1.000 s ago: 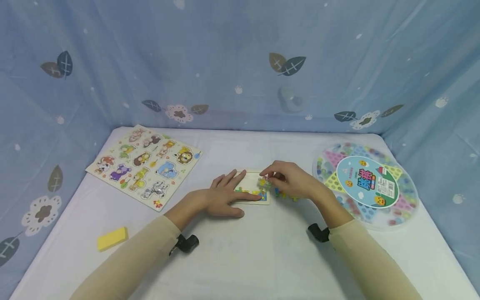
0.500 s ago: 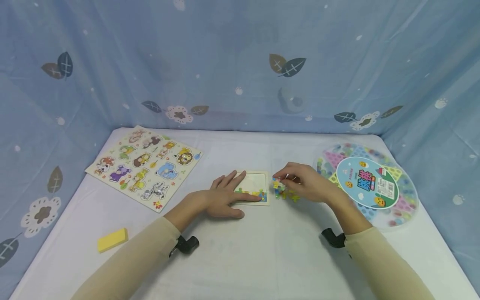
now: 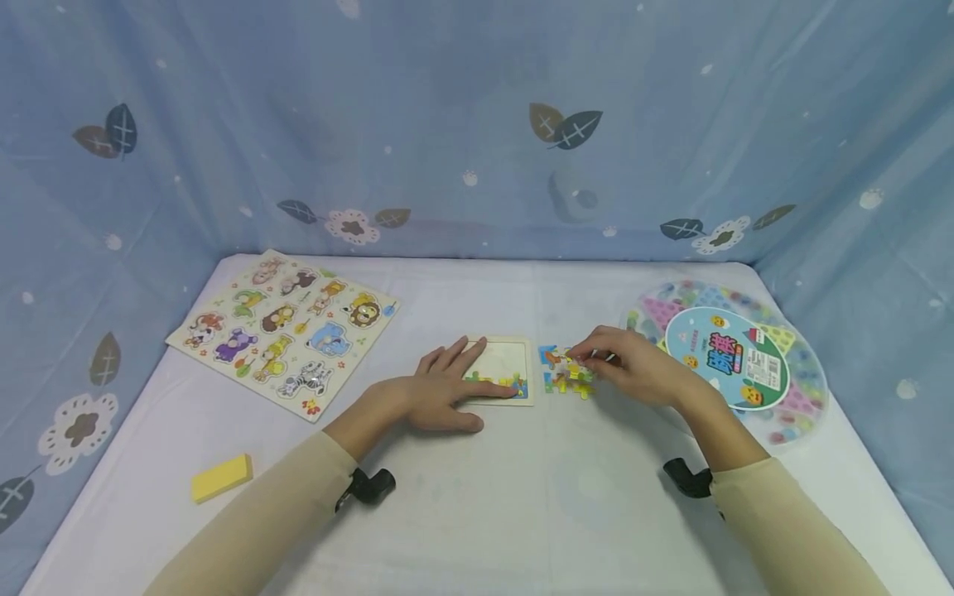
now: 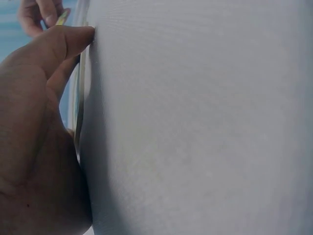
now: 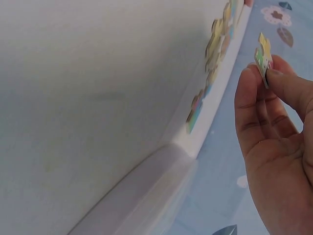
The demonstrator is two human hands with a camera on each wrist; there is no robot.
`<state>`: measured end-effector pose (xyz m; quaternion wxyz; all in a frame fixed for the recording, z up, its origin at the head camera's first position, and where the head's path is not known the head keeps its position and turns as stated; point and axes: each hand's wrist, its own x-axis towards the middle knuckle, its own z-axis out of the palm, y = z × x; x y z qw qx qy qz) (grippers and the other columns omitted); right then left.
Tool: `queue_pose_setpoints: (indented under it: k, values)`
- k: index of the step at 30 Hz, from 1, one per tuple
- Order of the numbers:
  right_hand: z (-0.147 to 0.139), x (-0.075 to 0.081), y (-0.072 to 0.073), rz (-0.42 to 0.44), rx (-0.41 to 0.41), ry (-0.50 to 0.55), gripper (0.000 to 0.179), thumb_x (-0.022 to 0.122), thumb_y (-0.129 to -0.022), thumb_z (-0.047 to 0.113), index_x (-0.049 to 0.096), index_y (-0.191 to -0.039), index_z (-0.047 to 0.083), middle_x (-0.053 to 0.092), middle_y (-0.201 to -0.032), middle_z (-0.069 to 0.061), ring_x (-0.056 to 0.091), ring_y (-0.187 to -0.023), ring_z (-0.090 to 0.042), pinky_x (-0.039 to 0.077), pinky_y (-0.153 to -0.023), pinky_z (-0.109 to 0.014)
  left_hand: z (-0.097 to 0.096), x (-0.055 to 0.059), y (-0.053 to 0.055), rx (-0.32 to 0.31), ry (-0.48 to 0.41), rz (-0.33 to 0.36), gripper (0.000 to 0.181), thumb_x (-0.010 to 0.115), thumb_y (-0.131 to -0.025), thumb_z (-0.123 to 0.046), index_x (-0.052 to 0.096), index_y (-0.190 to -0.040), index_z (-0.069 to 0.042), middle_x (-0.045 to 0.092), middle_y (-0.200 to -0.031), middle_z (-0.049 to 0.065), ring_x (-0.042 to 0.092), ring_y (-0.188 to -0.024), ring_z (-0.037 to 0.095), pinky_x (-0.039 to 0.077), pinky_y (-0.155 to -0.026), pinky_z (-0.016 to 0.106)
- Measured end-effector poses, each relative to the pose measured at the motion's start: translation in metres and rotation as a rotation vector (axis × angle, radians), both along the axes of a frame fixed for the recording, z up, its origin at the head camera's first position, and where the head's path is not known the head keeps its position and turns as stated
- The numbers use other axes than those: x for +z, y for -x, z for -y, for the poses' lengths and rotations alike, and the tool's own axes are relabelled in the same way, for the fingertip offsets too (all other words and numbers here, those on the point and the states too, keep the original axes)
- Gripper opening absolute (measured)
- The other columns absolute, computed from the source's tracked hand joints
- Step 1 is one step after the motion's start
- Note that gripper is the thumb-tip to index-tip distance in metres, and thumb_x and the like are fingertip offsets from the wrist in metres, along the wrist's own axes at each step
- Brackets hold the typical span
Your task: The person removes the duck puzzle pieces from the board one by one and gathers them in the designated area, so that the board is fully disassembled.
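My left hand (image 3: 440, 399) lies flat across a small wooden puzzle frame (image 3: 532, 374), its fingers spread and the index finger touching joined pieces along the bottom edge. Part of the frame is covered by this hand. To the right of the frame lies a cluster of loose jigsaw pieces (image 3: 550, 356) in yellow, blue and orange. Over that cluster is my right hand (image 3: 633, 364). Between its thumb and fingertips it pinches a jigsaw piece (image 5: 264, 59) with yellow and green on it, held up off the table in the right wrist view.
An animal puzzle board (image 3: 339, 290) lies at the back left. A yellow block (image 3: 222, 478) sits at the front left. On the right is a round clear case (image 3: 808, 389) with coloured beads and a printed label. Blue patterned curtains (image 3: 462, 99) enclose the white table (image 3: 477, 513).
My right hand has moved right, from over the frame to over the loose pieces, still pinching a jigsaw piece. My left hand has stayed on the frame.
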<state>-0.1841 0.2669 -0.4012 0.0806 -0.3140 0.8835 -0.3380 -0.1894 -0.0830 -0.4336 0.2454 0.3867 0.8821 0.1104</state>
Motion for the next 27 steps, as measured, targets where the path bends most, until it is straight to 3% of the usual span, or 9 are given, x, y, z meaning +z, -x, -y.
queue_pose_setpoints:
  k: [8, 27]
  values:
    - [-0.014, -0.003, -0.004, 0.027, -0.025, -0.003, 0.026, 0.059, -0.102, -0.001, 0.07, -0.125, 0.004, 0.069, -0.108, -0.001, 0.064, -0.093, -0.014, 0.056, -0.081, -0.028, 0.001, 0.0, -0.002, 0.001, -0.01, -0.005, 0.057, 0.053, -0.101, -0.056, 0.031, -0.152, -0.063, -0.017, -0.172, 0.006, -0.018, -0.157, 0.033, 0.003, -0.122, 0.062]
    - [-0.025, 0.001, -0.005, 0.052, -0.072, -0.042, 0.027, 0.058, -0.102, -0.002, 0.071, -0.124, 0.006, 0.068, -0.11, -0.004, 0.066, -0.091, -0.019, 0.055, -0.079, -0.028, 0.003, 0.002, -0.003, 0.0, -0.031, -0.007, 0.057, 0.053, -0.101, -0.056, 0.03, -0.152, -0.063, -0.018, -0.172, 0.006, -0.018, -0.157, 0.033, 0.002, -0.122, 0.063]
